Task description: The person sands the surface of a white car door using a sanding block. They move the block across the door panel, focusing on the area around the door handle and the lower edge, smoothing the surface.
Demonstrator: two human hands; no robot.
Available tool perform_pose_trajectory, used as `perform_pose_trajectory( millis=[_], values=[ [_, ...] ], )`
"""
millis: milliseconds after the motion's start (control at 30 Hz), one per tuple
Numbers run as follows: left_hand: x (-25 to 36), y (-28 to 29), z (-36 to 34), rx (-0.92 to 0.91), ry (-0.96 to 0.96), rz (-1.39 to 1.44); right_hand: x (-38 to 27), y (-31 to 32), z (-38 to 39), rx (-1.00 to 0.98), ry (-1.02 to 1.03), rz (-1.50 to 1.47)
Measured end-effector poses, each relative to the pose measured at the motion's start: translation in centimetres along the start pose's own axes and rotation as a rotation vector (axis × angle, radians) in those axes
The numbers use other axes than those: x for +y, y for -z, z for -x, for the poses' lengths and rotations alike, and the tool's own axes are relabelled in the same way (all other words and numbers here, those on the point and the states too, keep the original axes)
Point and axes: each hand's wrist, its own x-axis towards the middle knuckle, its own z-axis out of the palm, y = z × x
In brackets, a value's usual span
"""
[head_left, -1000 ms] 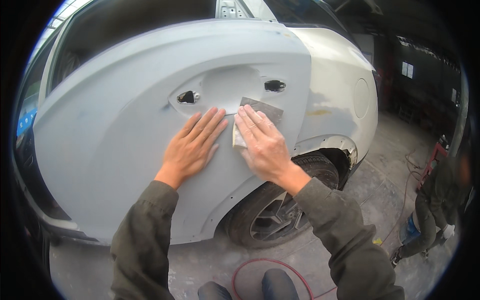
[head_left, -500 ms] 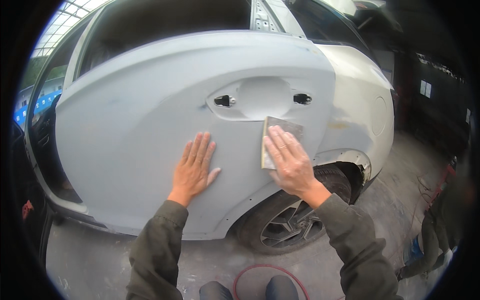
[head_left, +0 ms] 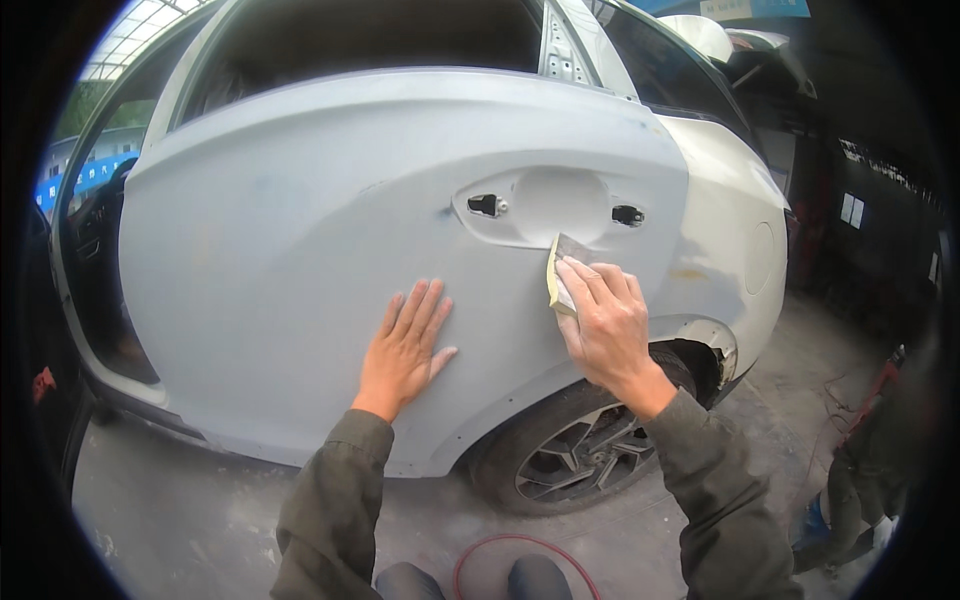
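Pad, grey with a yellow edge, shows on my remote view in the right hand, whose bent fingers and thumb pinch it. I can't tell whether it lies flat. I judge it light, soft and bendy, perhaps slippery with dust; I'd hold it broadly across the back, thumb along one side, not by a corner. Left of it, the left hand rests palm down, fingers slightly spread, on the grey door. Just above the pad is the handle recess; farther right, a cream rear panel.
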Motion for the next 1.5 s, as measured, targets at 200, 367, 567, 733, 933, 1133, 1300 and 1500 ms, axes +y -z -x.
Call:
perform_pose_trajectory(
  millis=[200, 367, 567, 733, 933, 1133, 1300, 1500],
  values=[
    [3.9, 6.5, -1.5, 0.039, 0.276, 0.710, -4.5, 1.9, 0.0, -0.397, -0.202, -0.519],
    [2.7, 8.7, -1.2, -0.185, 0.798, 1.591, -3.9, 1.5, -2.5, -0.677, -0.582, -1.229],
    [6.8, 7.0, -2.7, -0.025, 0.963, 1.804, -3.3, -0.1, 0.7, -0.379, -0.783, -1.602],
    [7.3, 6.9, -4.8, 0.017, 0.707, 1.105, 1.1, 2.9, -1.7, -0.415, -0.952, -0.961],
    [-0.5, 2.2, -5.7, 0.404, 0.264, 0.197, 14.2, 8.9, -8.9, -0.212, -0.399, -0.330],
    [-1.9, 0.4, -5.1, 0.426, 0.188, 0.115, 13.7, 5.4, -11.6, -0.314, -0.135, -0.004],
    [-2.0, 0.0, -4.8, 0.435, 0.187, 0.133, 12.2, 2.0, -13.0, -0.239, -0.113, 0.136],
    [-2.3, -0.1, -4.8, 0.438, 0.184, 0.118, 10.5, 2.2, -12.3, -0.374, -0.268, 0.169]
  ],
)
